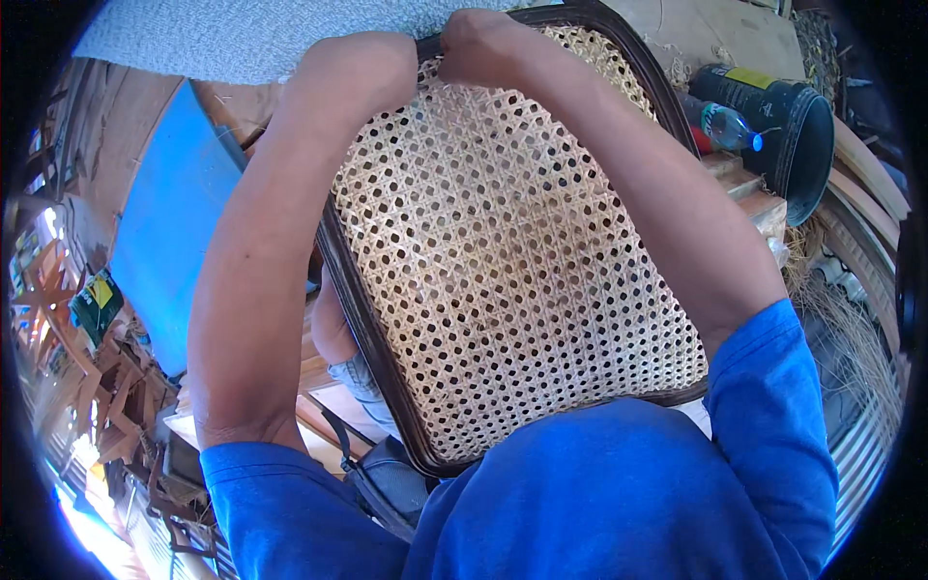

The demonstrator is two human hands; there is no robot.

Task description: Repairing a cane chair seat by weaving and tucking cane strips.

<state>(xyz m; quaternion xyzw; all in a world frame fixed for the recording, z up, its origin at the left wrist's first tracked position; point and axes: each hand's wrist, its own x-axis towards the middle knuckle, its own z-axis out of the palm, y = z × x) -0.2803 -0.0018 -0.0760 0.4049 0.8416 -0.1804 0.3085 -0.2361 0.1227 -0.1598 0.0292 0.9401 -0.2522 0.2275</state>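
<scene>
A woven cane panel (503, 251) with rows of small holes fills a dark brown, rounded frame (360, 314) that leans in front of my body. Both my forearms reach over it to its far edge. There my left hand (372, 70) is curled closed at the upper left of the weave. Close beside it, my right hand (476, 41) is also closed, bent over the far rim near its middle. The fingertips of both hands are hidden behind the hands themselves, so what they pinch does not show.
Pale blue textured cloth (213, 39) lies beyond my left hand. A blue sheet (169, 232) stands at left, near reddish wooden pieces (82, 362). To the right are a tipped dark bucket (810, 145), a clear bottle (727, 124) and loose dry strands (855, 324).
</scene>
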